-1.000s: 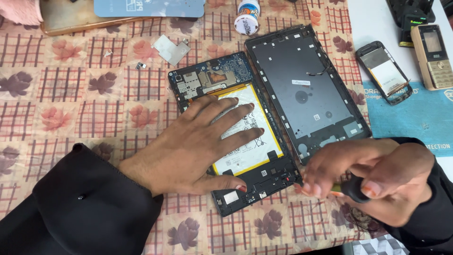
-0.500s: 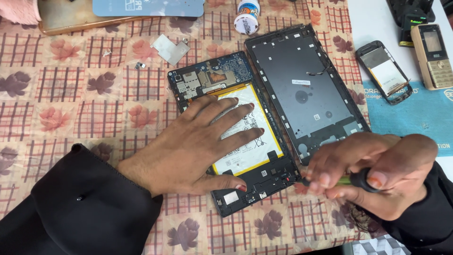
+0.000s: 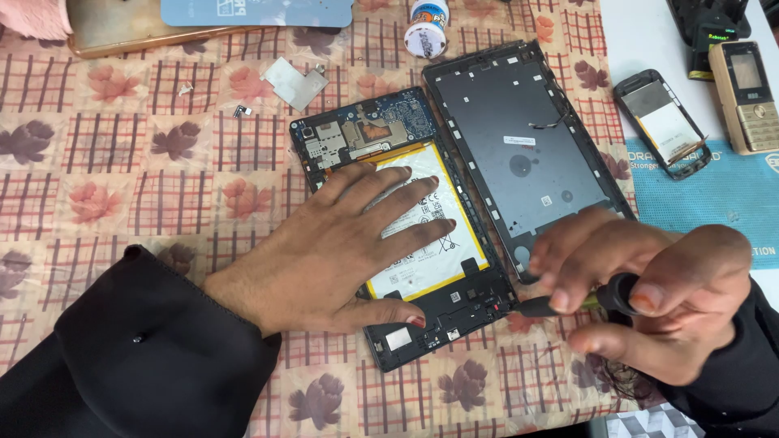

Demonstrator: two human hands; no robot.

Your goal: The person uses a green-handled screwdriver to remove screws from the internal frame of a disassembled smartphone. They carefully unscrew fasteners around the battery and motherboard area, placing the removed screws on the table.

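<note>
Right, the right hand (image 3: 649, 296) is curled tight around a small screwdriver (image 3: 580, 302), fingers pinching its dark handle, and the tip points at the lower right corner of the opened tablet (image 3: 406, 235), right at its edge. The left hand (image 3: 341, 251) lies flat and spread wide, palm down, holding nothing, pressing on the white battery (image 3: 442, 243) with its yellow border, thumb stretched along the tablet's lower part. Above the fingers sits the blue circuit board (image 3: 365, 130). Just beside the tablet, touching along its right side, lies the dark back cover (image 3: 527, 150), inside facing up. Everything rests on a checked tablecloth (image 3: 122, 178) with leaf and flower prints. A small metal plate (image 3: 294, 83) and a few tiny loose parts lie near the tablet's top, a little white bottle (image 3: 428, 26) further up. Off right, an open phone (image 3: 665, 122) and a gold keypad phone (image 3: 746, 93) by a blue mat (image 3: 714, 203)
</note>
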